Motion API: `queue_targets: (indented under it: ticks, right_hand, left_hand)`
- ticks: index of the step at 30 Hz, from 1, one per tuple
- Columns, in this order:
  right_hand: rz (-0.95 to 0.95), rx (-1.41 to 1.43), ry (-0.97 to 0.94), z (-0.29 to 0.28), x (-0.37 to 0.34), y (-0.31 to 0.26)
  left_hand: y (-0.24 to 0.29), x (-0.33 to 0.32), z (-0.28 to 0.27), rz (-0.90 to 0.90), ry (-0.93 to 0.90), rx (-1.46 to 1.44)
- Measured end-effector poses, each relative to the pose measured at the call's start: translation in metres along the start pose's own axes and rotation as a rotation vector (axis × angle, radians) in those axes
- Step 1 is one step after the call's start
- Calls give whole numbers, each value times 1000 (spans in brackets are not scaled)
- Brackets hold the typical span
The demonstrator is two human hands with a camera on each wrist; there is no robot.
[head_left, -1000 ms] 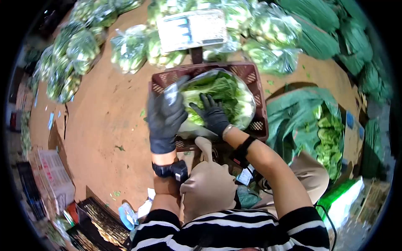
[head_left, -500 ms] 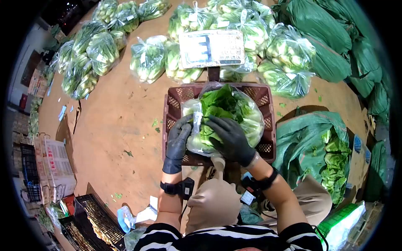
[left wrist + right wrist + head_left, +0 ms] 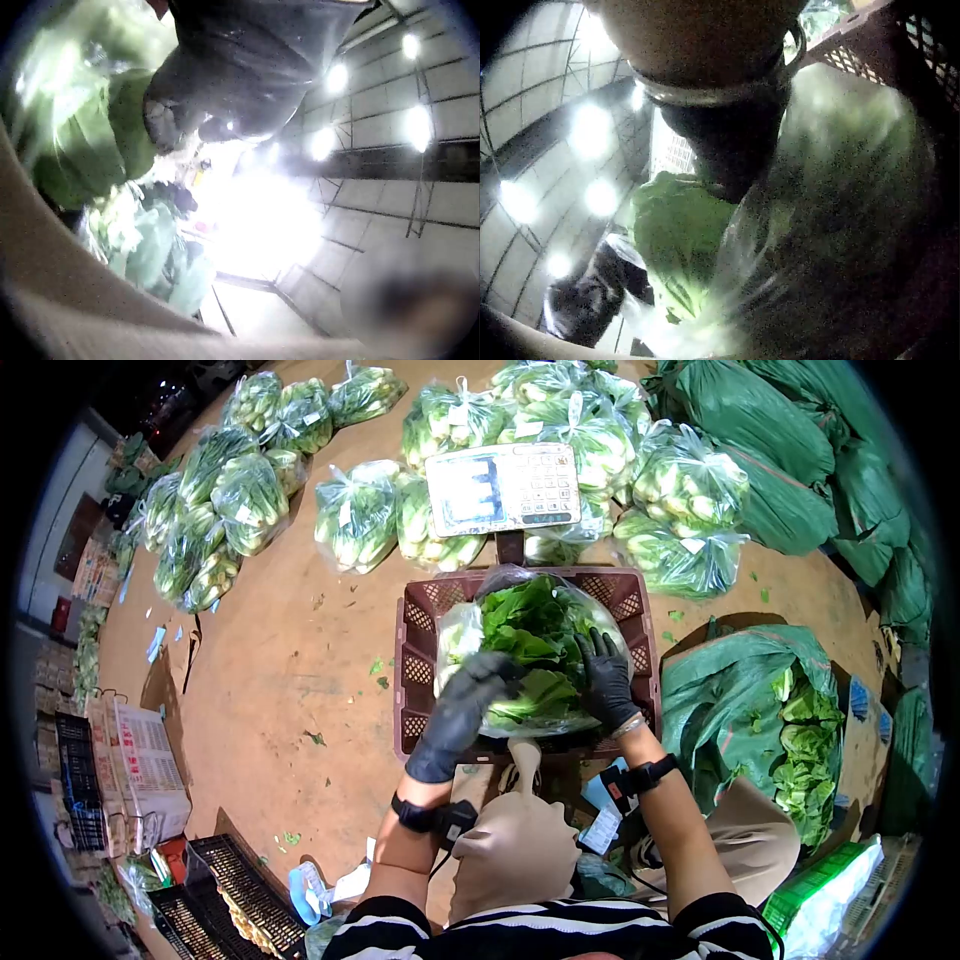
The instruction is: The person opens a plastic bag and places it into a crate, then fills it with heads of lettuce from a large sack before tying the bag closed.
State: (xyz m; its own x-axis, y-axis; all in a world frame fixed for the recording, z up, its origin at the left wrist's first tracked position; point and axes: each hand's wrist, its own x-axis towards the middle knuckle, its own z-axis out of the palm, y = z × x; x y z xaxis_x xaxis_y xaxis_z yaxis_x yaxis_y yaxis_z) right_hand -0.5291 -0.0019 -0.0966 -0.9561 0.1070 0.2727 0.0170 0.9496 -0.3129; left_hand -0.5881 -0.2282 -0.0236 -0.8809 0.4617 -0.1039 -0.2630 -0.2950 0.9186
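Note:
A clear plastic bag (image 3: 461, 645) full of leafy green lettuce (image 3: 525, 635) sits in a maroon plastic crate (image 3: 418, 592). My right hand (image 3: 607, 682), in a black glove, rests its fairly straight fingers on the leaves at the bag's right side. Over the bag's near left part is my gloved left hand (image 3: 463, 712), blurred, its fingertips pointing at the leaves. In the right wrist view, the left glove (image 3: 589, 300) appears beside the plastic and a leaf (image 3: 679, 240). I cannot tell whether the left fingers pinch the plastic.
A scale display (image 3: 500, 488) stands on a post behind the crate. Several filled bags of greens (image 3: 358, 515) lie beyond it. To the right is an open green sack (image 3: 700, 700) with lettuce inside; more green sacks (image 3: 765, 490) are piled behind. Black crates (image 3: 235, 875) stand at lower left.
My right hand has moved from the middle of the leaves to the bag's right side. The left hand has shifted from the bag's left edge rightward over its near part. More leaves show in the opening.

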Motion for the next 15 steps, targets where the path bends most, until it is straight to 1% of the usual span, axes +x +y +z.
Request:
queue_targets:
  ticks: [1,2,4,5,6,8,9,10,11,12,13,14,15]
  right_hand:
    - [-21,24,71,-2,2,1]
    - [-10,26,67,1,4,6]
    - [-39,158,106,6,4,15]
    - [-96,245,271,7,7,19]
    - [-113,236,322,-1,9,16]
    - [-8,305,288,-2,11,22]
    - [109,373,351,-10,12,20]
    - [230,440,412,-17,12,18]
    - [363,565,422,-18,9,29]
    - [477,750,415,-29,6,36]
    - [577,1315,477,-22,0,51]
    - [654,1884,530,-13,-6,65]
    - [569,1660,463,-12,-11,76]
  left_hand:
    - [-5,5,-8,46,123,33]
    - [-10,10,-17,88,245,67]
    - [-29,18,-38,303,376,536]
    - [-36,20,-45,466,343,744]
    - [-37,20,-45,347,299,784]
    - [-31,27,-38,471,167,1108]
    - [-20,35,-24,614,139,1216]
    - [-12,41,-17,607,144,1215]
    - [-5,48,-12,640,62,1253]
    - [-3,56,-9,675,-26,1287]
    - [-9,66,-18,642,-166,1251]
    - [-14,69,-27,643,-178,1243]
    - [-10,71,-25,504,-261,1180]
